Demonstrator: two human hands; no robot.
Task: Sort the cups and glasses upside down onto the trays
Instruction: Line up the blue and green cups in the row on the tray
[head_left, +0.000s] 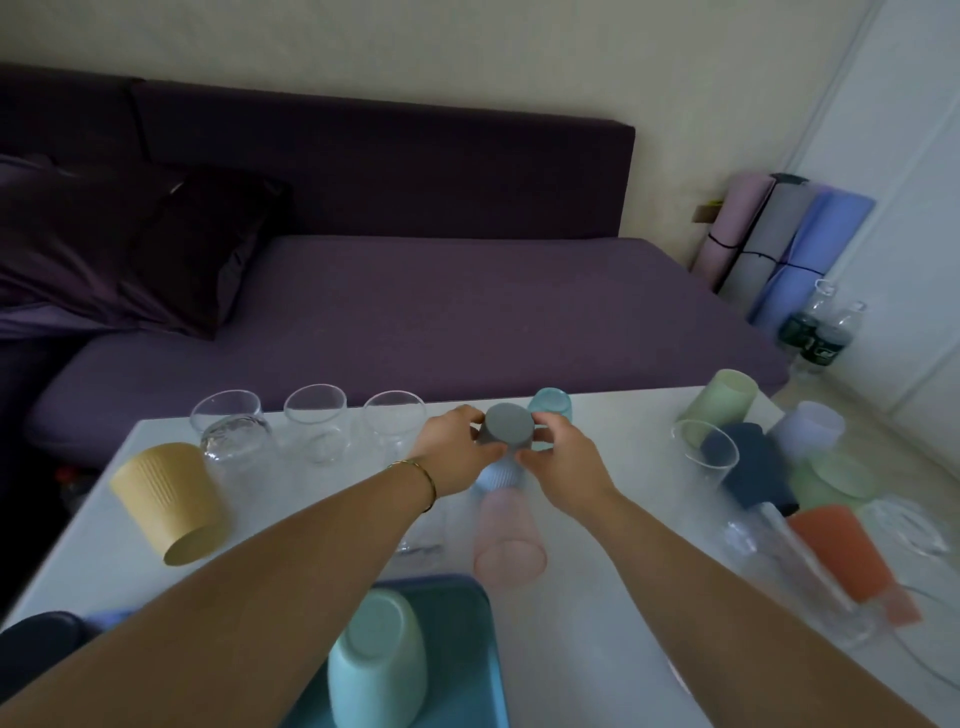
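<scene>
Both of my hands hold a grey cup (508, 425), base up, over the middle of the white table (597, 597). My left hand (457, 452) grips its left side and my right hand (563, 465) grips its right side. Below it sit a light blue cup (493, 475) and a pink cup (508, 540), both base down toward me. A teal cup (551, 406) stands just behind. On the teal tray (467, 623) at the front a pale green-blue cup (376, 660) rests upside down.
Three clear glasses (317, 423) line the far left edge, and a yellow ribbed cup (169, 499) stands near them. At the right lies a crowd of green, lilac, navy and orange cups (841, 551) with clear glasses. A purple sofa (415, 301) lies beyond the table.
</scene>
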